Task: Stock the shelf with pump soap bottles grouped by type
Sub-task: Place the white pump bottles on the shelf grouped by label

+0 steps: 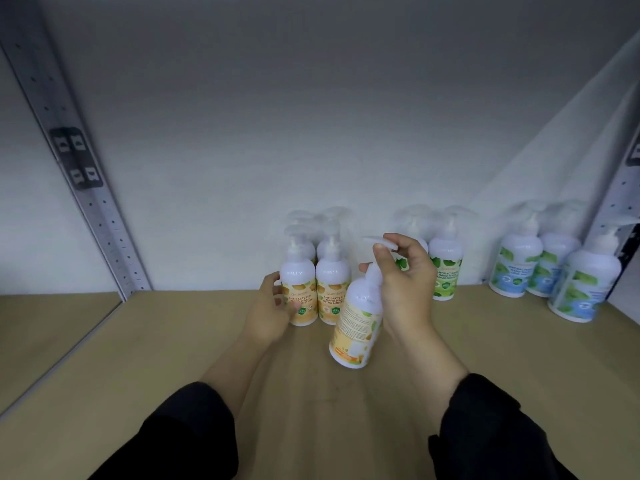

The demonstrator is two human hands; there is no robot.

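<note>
The right hand grips a yellow-labelled pump bottle by its neck and pump head, fingers curled over the white nozzle and thumb pressed on the near side; the bottle hangs tilted, its base swung toward 6 o'clock, just above the tan shelf. The left hand rests against the near-left bottle of the yellow group, fingers loosely spread around its side. That group stands upright at 12 o'clock from the held bottle, two in front and at least two behind, back against the white wall. At about 1 o'clock stand the green-labelled bottles, partly hidden by the right hand. Well apart at 3 o'clock, near the right metal post, are three blue-and-green-labelled bottles. All bottles are opaque white, so their fill cannot be seen. Both forearms wear dark sleeves.
</note>
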